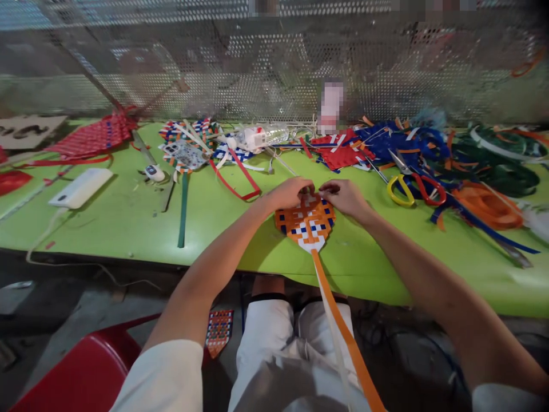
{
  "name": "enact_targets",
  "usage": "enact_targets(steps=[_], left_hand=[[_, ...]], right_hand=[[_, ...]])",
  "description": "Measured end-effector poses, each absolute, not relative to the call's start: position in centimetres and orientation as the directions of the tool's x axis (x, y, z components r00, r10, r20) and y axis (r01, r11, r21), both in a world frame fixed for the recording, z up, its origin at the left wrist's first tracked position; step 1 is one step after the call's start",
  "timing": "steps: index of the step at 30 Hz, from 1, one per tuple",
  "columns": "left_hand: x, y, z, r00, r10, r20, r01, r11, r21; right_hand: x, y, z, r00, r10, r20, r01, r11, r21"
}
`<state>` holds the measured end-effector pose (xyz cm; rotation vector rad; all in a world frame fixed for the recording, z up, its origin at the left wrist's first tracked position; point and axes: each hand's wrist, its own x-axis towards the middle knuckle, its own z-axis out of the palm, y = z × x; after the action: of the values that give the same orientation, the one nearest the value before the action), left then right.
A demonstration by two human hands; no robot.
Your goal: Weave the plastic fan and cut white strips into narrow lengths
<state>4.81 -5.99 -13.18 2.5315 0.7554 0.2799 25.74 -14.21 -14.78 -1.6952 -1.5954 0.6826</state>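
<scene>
a long, flat orange strip [342, 326] hangs over the lap with a thin pale strip [338, 349] beside it. both lead up to the tip of the woven piece [305, 220], which sits at the front part of the green desk [137, 229], right in front of the person. the left hand [291, 193] is on its top edge, fingers curled in. the right hand [346, 197] is at the top right edge, thumb and finger nearly together. i cannot tell if either one has a strip pinched.

for neat work, it seems best to press the piece flat with one hand and tug each strip gently with the other, so the squares stay snug. the long tail should hang free, or it could pull the tip crooked.

the woven piece is shaped like a leaf, with orange, white and blue squares. the strips look smooth and bendy, maybe plastic. to the right are round scissor handles, one yellow [405, 203] and one red [433, 201], and a shiny orange coil [486, 203]. farther back are a clear bottle [274, 135] and tangled blue strips [386, 140]. behind everything is gray metal full of tiny holes [214, 74].
</scene>
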Motion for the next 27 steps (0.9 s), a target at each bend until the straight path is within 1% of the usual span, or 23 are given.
enact_targets(steps=[2, 7, 11, 15, 19, 22, 27], left_hand=[[4.8, -6.0, -13.3, 0.823, 0.565, 0.058, 0.466, -0.73, 0.499], [4.9, -6.0, -13.3, 0.821, 0.568, 0.06, 0.47, -0.732, 0.493], [5.1, -5.8, -13.4, 0.828, 0.557, 0.06, 0.459, -0.737, 0.497], [5.1, -5.6, -13.7, 0.825, 0.561, 0.075, 0.451, -0.732, 0.51], [4.9, -5.5, -13.9, 0.79, 0.601, 0.123, 0.432, -0.688, 0.583], [4.7, -5.5, -14.0, 0.759, 0.638, 0.128, 0.433, -0.642, 0.632], [4.6, -5.5, -14.0, 0.721, 0.681, 0.129, 0.464, -0.612, 0.64]], right_hand=[[25.9, -14.2, -14.7, 0.118, 0.991, 0.061, 0.583, -0.02, -0.812], [26.0, -13.8, -14.7, 0.168, 0.984, 0.058, 0.572, -0.049, -0.819], [26.1, -13.3, -15.0, 0.119, 0.992, 0.05, 0.567, -0.027, -0.823], [25.9, -13.4, -15.0, 0.043, 0.992, 0.115, 0.669, 0.056, -0.741], [26.0, -13.8, -14.6, -0.045, 0.979, 0.2, 0.774, 0.161, -0.613], [26.9, -13.7, -14.1, -0.035, 0.983, 0.178, 0.809, 0.133, -0.572], [28.4, -13.2, -13.8, -0.006, 0.992, 0.123, 0.812, 0.076, -0.579]])
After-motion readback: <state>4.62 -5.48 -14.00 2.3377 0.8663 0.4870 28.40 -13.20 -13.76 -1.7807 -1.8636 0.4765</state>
